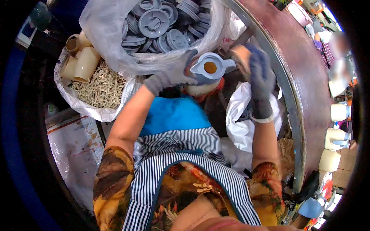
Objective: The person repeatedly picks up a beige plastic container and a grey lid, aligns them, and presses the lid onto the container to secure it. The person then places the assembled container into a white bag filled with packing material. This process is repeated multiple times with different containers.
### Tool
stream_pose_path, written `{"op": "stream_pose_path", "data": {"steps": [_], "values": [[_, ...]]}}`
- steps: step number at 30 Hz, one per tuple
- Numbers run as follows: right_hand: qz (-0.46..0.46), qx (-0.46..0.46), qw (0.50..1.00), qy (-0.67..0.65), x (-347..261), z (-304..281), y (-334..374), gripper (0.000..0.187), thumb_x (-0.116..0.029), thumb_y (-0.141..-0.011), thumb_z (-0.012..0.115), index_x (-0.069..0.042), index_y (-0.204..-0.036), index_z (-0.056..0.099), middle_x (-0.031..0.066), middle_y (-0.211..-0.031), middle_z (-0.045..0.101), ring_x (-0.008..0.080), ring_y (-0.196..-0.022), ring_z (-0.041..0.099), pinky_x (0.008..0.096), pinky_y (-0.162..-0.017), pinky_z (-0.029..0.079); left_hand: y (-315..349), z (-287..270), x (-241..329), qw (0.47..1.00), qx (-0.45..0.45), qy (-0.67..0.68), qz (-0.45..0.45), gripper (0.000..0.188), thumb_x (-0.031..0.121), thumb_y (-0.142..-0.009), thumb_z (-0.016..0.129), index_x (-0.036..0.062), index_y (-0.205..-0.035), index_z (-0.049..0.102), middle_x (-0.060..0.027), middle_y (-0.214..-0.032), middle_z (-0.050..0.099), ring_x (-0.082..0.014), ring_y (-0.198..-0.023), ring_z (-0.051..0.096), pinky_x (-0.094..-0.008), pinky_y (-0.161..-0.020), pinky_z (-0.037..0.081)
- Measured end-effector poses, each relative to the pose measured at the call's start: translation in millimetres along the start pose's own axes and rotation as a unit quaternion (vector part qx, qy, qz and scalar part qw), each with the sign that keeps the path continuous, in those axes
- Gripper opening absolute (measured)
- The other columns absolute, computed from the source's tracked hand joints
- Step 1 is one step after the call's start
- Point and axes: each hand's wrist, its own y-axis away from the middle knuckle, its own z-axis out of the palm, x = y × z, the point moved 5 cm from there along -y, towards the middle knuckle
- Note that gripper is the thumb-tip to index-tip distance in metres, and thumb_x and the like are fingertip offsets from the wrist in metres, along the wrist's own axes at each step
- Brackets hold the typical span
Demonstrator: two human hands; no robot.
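My left hand point(175, 78), in a grey glove with dark fingers, grips a jug point(213, 66) from its left side. The jug has a grey-blue top with a pointed spout at the left, a handle at the right and a round opening showing yellow-brown inside. Its paler body is partly hidden beneath. My gloved right hand point(263, 75) is raised just right of the handle, apart from it, with fingers curled and smeared by motion. A tan, rounded thing point(241, 57) shows at its fingers, too blurred to name.
A plastic-lined bag point(104, 34) of round grey lids point(154, 23) stands ahead. Left of it, a white sack point(63, 90) holds small beige pieces point(101, 86) and cream cylindrical bodies point(86, 63). A metal-edged table point(285, 73) curves along the right, with more jugs point(336, 138) and people beyond.
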Motion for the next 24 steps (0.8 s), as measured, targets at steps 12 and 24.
{"op": "stream_pose_path", "data": {"steps": [12,24], "values": [[-0.013,-0.142,0.972,0.186,125.9,53.3,101.1,0.047,-0.029,-0.089,0.067,-0.005,-0.128,0.058,0.0176,-0.117,0.065,0.0365,-0.102,0.061,0.0436,-0.091,0.048,38.3,-13.7,47.0,0.826,0.412,-0.374,0.082,0.041,0.025,-0.074,0.07,0.0032,-0.109,0.062,-0.0137,-0.102,0.064,-0.0295,-0.099,0.062,-0.0448,-0.085,0.048],[-0.025,-0.255,0.949,0.182,160.0,293.6,-85.9,0.046,-0.028,-0.087,0.062,-0.008,-0.128,0.058,0.0211,-0.116,0.065,0.0378,-0.106,0.063,0.0421,-0.09,0.05,346.2,-94.4,-4.5,0.739,0.526,0.15,-0.393,0.031,0.018,-0.093,0.063,-0.0019,-0.116,0.057,-0.0104,-0.109,0.06,-0.0183,-0.102,0.056,-0.0315,-0.091,0.045]]}}
